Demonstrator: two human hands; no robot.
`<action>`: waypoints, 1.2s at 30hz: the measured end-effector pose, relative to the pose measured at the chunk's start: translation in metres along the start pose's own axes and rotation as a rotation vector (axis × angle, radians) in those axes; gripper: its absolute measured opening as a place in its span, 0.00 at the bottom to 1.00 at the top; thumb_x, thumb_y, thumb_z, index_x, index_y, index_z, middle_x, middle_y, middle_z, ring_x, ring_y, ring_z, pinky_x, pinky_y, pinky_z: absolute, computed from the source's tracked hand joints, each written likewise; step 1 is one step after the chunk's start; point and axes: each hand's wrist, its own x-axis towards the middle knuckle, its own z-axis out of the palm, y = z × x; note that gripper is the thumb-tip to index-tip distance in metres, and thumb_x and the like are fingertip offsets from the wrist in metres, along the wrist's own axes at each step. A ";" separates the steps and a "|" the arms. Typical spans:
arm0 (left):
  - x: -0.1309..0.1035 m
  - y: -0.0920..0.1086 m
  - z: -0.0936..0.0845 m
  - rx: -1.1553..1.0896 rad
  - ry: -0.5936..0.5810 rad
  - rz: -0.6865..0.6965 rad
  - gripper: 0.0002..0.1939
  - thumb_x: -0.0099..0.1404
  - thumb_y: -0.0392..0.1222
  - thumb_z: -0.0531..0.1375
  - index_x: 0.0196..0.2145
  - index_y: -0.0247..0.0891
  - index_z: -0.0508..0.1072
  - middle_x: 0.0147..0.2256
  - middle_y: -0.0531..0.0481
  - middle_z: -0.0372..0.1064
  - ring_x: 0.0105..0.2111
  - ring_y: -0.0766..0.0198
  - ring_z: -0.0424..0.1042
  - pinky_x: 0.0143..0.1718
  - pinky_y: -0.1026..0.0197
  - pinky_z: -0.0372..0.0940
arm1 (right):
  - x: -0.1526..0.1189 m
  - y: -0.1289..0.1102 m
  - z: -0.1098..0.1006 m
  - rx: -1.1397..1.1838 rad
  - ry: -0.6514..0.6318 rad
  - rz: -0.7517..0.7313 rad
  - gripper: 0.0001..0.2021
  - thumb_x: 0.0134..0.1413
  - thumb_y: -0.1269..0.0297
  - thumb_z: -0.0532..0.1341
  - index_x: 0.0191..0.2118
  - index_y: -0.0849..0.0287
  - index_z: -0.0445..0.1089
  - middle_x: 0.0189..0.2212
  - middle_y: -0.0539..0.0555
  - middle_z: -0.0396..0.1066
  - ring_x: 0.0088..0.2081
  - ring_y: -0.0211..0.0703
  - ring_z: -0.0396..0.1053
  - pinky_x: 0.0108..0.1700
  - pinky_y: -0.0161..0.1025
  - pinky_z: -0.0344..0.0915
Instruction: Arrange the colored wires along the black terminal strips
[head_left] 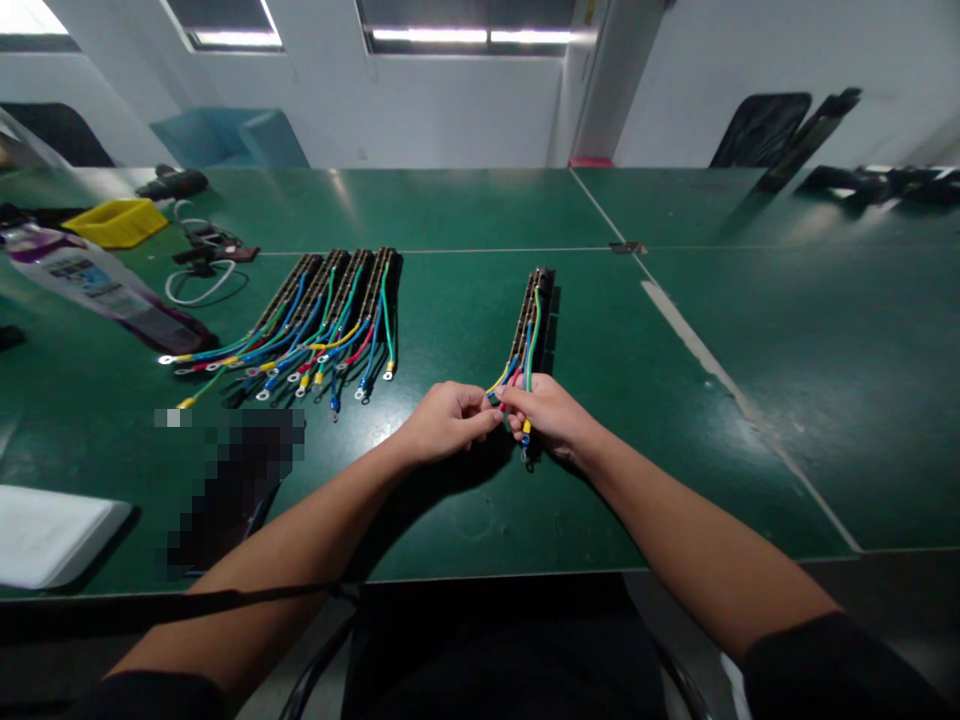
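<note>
A dark terminal strip [525, 320] with blue, green, yellow and red wires lies on the green table, in front of me. My left hand [454, 422] is closed in a pinch at the wires' near end, on the left side. My right hand [551, 415] is closed round the wires, touching the red one. Below its fingers stick out a yellow sleeve and a blue-sleeved ring lug [526, 442]. The fingertips of both hands almost meet. To the left lie several similar strips [341, 290] side by side, their lugged wires fanned toward me.
A bottle [105, 290], a yellow tray [118, 222] and a white cable [196, 298] lie at the left. Nearer are a white box [56, 535] and a pixelated dark object [232, 490]. Black items [877, 185] lie at the back right.
</note>
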 end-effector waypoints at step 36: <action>0.003 -0.006 0.006 0.423 0.217 0.247 0.16 0.62 0.45 0.56 0.21 0.34 0.66 0.17 0.56 0.61 0.18 0.72 0.57 0.22 0.67 0.46 | 0.002 0.008 -0.002 -0.049 0.055 -0.047 0.09 0.52 0.63 0.59 0.25 0.61 0.64 0.12 0.45 0.59 0.13 0.30 0.55 0.15 0.28 0.56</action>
